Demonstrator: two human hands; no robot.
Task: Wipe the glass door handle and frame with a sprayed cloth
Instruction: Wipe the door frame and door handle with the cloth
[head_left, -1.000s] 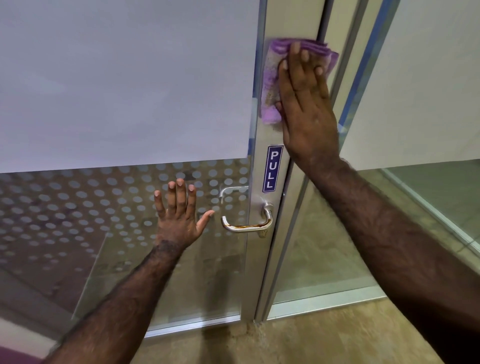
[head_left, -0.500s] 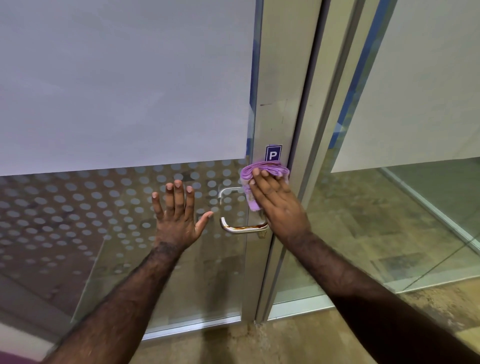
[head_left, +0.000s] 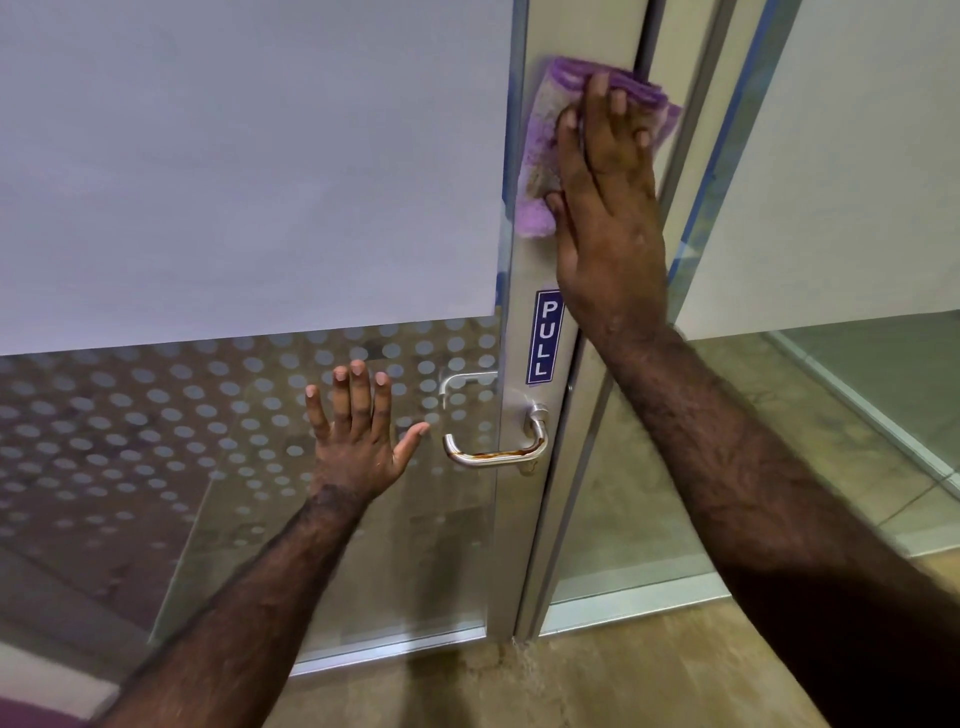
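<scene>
A purple cloth (head_left: 540, 156) with brownish stains lies flat against the silver door frame (head_left: 524, 519), high above the handle. My right hand (head_left: 608, 208) presses it there with fingers spread upward. The metal lever handle (head_left: 493, 457) sticks out to the left below a blue PULL sticker (head_left: 543, 338) and carries a rusty brown streak. My left hand (head_left: 358, 436) rests flat on the dotted glass door (head_left: 156, 441), fingers apart, just left of the handle and not touching it.
The door's upper pane (head_left: 234, 156) is frosted white. A second glass panel (head_left: 857, 182) and its frame stand to the right. Brown stone floor (head_left: 571, 691) runs under the door and beyond the glass.
My right hand has slid the cloth up the frame from beside the handle to well above the PULL sticker, which is uncovered again. My left hand has stayed on the glass.
</scene>
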